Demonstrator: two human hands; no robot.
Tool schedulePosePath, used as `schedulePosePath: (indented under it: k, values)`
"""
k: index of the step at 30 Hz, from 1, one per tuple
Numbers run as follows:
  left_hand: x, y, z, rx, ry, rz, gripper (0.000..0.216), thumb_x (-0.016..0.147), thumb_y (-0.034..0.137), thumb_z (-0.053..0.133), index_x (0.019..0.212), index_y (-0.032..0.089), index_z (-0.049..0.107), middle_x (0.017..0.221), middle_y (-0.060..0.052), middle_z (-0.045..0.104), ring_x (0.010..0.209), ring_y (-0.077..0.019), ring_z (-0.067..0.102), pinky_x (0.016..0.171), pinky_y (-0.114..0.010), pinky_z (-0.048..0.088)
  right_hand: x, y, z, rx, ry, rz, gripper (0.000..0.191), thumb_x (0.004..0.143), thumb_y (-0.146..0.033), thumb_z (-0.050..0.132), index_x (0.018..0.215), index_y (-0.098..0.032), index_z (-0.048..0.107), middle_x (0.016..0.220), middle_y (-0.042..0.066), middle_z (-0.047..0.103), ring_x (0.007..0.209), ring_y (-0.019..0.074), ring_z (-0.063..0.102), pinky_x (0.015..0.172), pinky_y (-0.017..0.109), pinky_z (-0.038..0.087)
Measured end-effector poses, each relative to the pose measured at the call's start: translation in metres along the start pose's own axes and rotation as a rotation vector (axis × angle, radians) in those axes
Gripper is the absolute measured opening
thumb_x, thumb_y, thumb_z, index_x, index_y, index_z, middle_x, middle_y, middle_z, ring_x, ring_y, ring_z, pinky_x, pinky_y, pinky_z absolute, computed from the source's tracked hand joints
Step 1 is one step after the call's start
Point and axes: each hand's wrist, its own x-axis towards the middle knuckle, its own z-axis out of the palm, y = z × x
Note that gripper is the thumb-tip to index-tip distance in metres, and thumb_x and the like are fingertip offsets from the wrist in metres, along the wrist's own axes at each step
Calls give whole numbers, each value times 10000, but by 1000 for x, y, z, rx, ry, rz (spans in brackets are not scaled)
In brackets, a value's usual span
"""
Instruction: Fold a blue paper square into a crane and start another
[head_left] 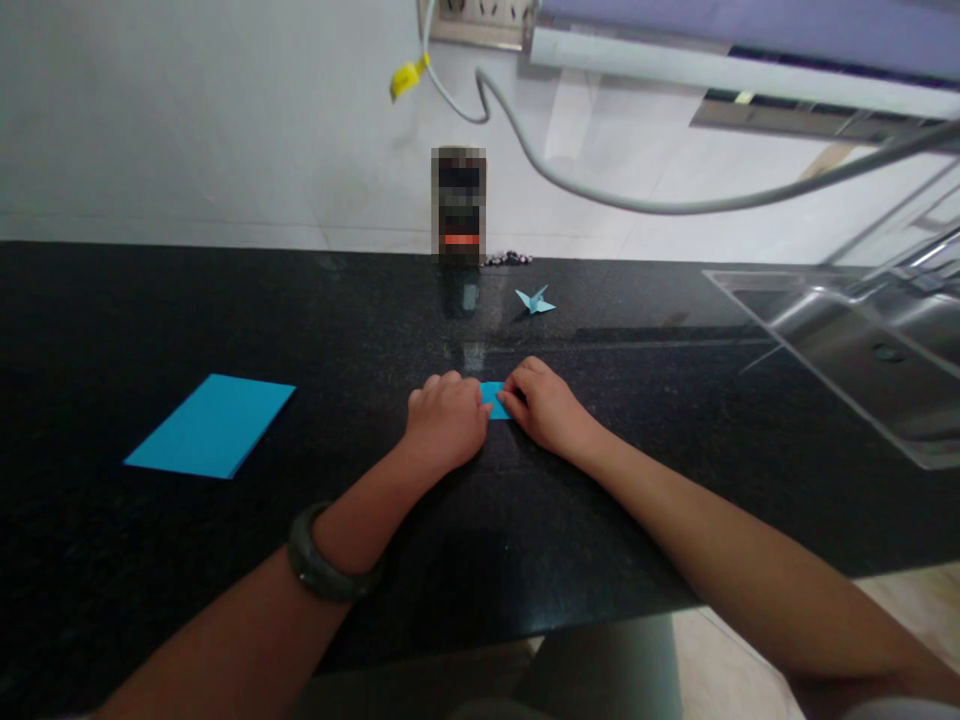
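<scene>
A small piece of folded blue paper (493, 400) lies on the dark countertop between my hands, its ends hidden by my fingers. My left hand (448, 420), fingers curled, presses on the paper's left side with the thumb at its edge. On the right side, my right hand (546, 405) pinches the paper between thumb and fingers. Beyond them stands a small light-blue origami crane (535, 300). Off to the left is a flat stack of blue paper sheets (212, 427).
A phone-like object (459, 205), its front blurred, leans upright on the wall, with a beaded strand (508, 259) beside it. A steel sink (862, 350) is set in the counter (360, 330) at right. A grey cable (637, 205) hangs across the wall.
</scene>
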Motion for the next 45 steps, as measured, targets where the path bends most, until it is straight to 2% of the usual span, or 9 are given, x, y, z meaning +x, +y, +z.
schedulePosePath:
  k: [4,8,11,14,24,32,36,39,45]
  values:
    - [-4,-8,0,-73,-10,13,126,810,268,460,867,199,549,914,-65,580,897,-254,523,746,-387,420,0,-1,-1,3,-6,5,92,805,-161,548,716,-141,563,777,59,503,770,169,494,709,288,418]
    - [-7,-18,-4,-187,-44,74,249,805,132,398,1017,192,514,915,-58,591,864,-212,527,778,-358,417,0,-2,-2,4,-15,6,83,806,-159,548,727,-140,562,785,60,504,778,168,497,723,289,420]
    - [-9,-20,-10,-201,-59,199,314,817,126,378,1102,184,497,948,-66,591,889,-207,529,820,-364,409,-1,-2,-2,14,-11,7,79,806,-159,548,731,-140,562,785,58,502,779,167,499,725,290,423]
    - [-12,-18,-15,-201,-86,333,265,820,154,413,1055,166,534,963,-68,597,911,-203,531,838,-350,408,-1,-1,-2,19,-11,-1,85,809,-161,538,729,-144,560,786,58,501,783,171,498,726,295,425]
    - [-9,-22,-12,-173,-66,288,167,785,155,473,827,168,633,805,-49,594,784,-176,549,751,-305,434,-2,-2,-5,30,-21,-31,111,839,-175,480,760,-148,553,791,65,504,793,175,491,733,298,417]
    - [-6,-28,-8,-294,23,374,139,746,155,550,837,172,654,1010,-60,588,952,-172,549,858,-291,429,-2,5,-10,136,-55,-104,51,759,-157,602,803,-141,583,803,45,508,777,153,495,711,275,409]
    - [-7,-27,-12,-337,-40,348,316,769,131,501,1046,234,612,989,-10,668,939,-166,598,861,-304,439,-2,6,-11,172,-57,-90,39,750,-133,604,750,-160,576,784,26,511,764,140,499,701,263,404]
    - [-7,-27,-16,-408,-72,287,494,773,128,494,1256,223,464,1041,-7,682,1030,-164,586,919,-306,414,-1,5,-10,171,-49,-81,42,756,-130,592,731,-158,574,770,25,509,752,139,499,694,263,404]
    - [-5,-29,-16,-479,-113,190,555,729,100,528,1269,177,426,973,-14,710,1045,-168,591,921,-303,421,-1,3,-8,149,-18,-32,58,753,-143,590,697,-154,576,753,27,507,732,143,500,682,272,409]
